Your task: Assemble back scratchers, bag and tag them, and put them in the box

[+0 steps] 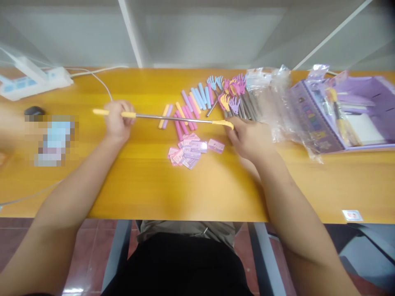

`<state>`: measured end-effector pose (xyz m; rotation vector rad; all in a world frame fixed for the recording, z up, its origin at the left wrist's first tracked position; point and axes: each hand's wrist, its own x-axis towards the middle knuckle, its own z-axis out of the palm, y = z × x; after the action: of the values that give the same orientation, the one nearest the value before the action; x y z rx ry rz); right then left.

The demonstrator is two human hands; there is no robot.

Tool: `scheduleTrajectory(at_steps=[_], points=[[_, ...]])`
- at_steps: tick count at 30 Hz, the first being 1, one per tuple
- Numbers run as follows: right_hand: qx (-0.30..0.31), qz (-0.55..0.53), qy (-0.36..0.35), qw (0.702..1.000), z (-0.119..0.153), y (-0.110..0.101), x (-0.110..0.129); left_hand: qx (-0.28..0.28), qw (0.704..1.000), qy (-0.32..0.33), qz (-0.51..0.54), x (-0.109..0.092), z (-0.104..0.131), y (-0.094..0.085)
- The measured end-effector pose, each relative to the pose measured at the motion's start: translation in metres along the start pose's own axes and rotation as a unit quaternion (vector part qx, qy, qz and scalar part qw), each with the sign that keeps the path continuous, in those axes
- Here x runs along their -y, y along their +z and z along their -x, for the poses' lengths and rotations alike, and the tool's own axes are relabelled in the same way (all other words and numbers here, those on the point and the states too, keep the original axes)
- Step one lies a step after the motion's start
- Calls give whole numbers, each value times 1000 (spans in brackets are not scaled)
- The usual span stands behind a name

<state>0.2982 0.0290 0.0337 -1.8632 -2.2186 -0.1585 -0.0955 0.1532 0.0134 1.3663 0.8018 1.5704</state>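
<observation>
A telescopic back scratcher (173,118) with a yellow handle, a drawn-out metal rod and a yellow claw head is stretched level above the table. My left hand (119,121) is wrapped round its yellow handle. At the other end my right hand (251,137) pinches the claw head, its fingertips partly hidden. Behind the rod lie loose handle sleeves (188,102) in yellow, purple, blue and pink. Several claw heads on metal rods (234,88) are piled near my right hand. Small pink and purple cards (188,152) lie in a heap below the rod, with a single card (216,146) beside them.
Clear plastic bags (274,98) lie right of the pile. A purple box (327,119) at the far right holds packed items. A power strip (37,82), a black mouse (34,112) and a pixelated device (57,139) are at left. A grey partition (210,37) stands behind.
</observation>
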Motion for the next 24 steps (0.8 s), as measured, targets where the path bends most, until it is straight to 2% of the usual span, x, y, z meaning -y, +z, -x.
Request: scheduleTrajectory(at_steps=[4,9,13,19,24], points=[[-18,5,64,998,-3,-7,-21,-57,997,-33,43,-4,-18,-27],[-29,31,179,983,-8,-11,-49,-149,987,-16,55,-13,-36,-62],[-46,31,216,975,-12,-12,-57,-155,987,8,41,-20,-36,-65],[-61,10,231,971,-13,-16,-51,-153,987,13,49,-19,-35,-62],[-66,45,263,962,-19,-12,-48,-166,984,7,63,-20,-42,-78]])
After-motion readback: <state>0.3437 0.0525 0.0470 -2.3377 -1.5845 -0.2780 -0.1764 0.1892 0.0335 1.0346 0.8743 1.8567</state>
